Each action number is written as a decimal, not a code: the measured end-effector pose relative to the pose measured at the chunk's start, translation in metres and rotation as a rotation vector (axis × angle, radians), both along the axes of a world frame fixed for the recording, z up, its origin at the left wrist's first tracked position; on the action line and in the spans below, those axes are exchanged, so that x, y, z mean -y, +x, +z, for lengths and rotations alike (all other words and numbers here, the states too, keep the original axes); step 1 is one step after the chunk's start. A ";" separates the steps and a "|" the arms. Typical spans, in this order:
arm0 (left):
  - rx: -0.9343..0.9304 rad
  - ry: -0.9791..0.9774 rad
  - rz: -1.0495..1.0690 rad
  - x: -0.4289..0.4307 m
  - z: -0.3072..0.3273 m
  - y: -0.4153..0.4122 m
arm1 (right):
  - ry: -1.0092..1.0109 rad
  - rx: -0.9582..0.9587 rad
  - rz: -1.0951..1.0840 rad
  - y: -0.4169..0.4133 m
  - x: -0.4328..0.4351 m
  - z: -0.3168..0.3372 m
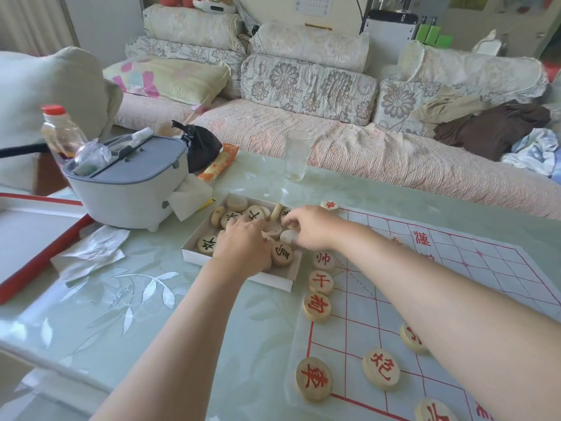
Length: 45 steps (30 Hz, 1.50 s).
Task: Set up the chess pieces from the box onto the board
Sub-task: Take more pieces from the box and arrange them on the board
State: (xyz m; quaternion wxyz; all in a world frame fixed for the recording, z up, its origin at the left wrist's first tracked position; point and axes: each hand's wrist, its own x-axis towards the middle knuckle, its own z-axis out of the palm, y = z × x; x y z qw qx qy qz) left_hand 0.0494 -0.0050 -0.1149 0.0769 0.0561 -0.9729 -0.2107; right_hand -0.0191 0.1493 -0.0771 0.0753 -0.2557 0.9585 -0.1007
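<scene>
Two hands in the box [194, 259] beside the board [501, 268]: left hand [243, 247], right hand [312, 229], fingers curled among wooden discs [282, 253]; actual grip cannot be told. Discs judged light, rigid, smooth; pinch across the rim.

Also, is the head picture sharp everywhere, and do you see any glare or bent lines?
Head view: the left hand and right hand over the box are slightly blurred; near red pieces are sharp; soft glare lies on the table by the cup; the board edge bows, wide-angle distortion.
</scene>
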 end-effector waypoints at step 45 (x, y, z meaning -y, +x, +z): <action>-0.115 0.133 0.154 0.029 0.006 0.005 | 0.264 -0.011 0.064 0.019 0.053 -0.002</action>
